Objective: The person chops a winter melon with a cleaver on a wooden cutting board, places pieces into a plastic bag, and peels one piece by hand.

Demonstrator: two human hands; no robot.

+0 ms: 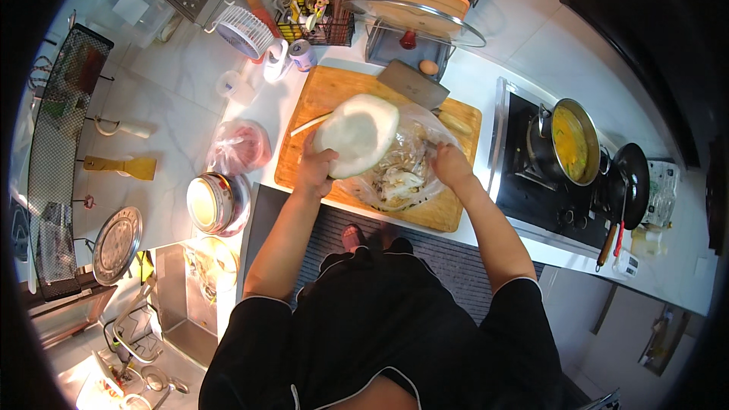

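Observation:
My left hand (318, 166) grips a thick, pale piece of melon (356, 134), likely winter melon, by its near left edge. A shallow hollow shows in its upper face. To its right, a clear plastic bag (418, 199) of pale scraps lies spread on the wooden cutting board (319, 88). My right hand (451, 164) is closed on the bag's right side; whether its fingers hold anything else is unclear. Along the board's far edge rests a cleaver (413, 85), its handle pointing right. A thin pale strip (309, 124) sticks out left of the melon.
Right of the board, a pot of yellow soup (571, 139) and a black wok (629, 185) stand on the stove (521, 182). An egg (428, 67) sits behind the cleaver. A pink-filled plastic bag (242, 147), stacked bowls (211, 204) and a small fan (245, 31) flank the left side.

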